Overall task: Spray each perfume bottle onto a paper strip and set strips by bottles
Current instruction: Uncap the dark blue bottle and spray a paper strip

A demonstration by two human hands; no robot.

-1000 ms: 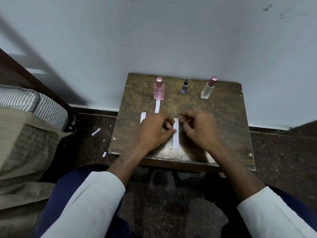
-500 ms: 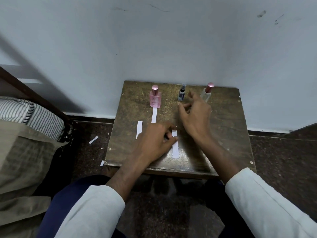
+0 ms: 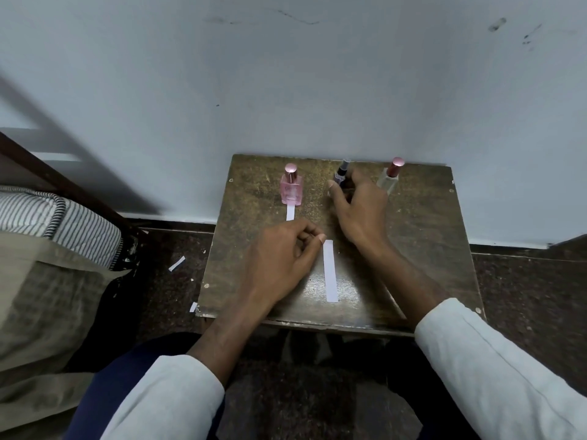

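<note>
Three perfume bottles stand along the back of a small wooden table point(image 3: 422, 236): a pink bottle point(image 3: 290, 187), a small dark bottle point(image 3: 342, 169) and a clear bottle with a rose cap point(image 3: 390, 176). One paper strip point(image 3: 290, 213) lies in front of the pink bottle. A longer paper strip point(image 3: 330, 272) lies flat near the table's middle. My right hand point(image 3: 360, 214) is at the dark bottle, thumb on its left and fingers curled round its lower part. My left hand point(image 3: 281, 260) rests on the table with curled fingers, its thumb tip beside the long strip's top end.
The table stands against a pale wall point(image 3: 286, 90). Paper scraps point(image 3: 176, 263) lie on the dark floor to the left, next to striped bedding point(image 3: 63, 220). My knees sit below the table's front edge.
My right hand left the long strip and reached back to the dark bottle. My left hand stayed by the strip and now covers the leftmost strip. The view tilted up slightly.
</note>
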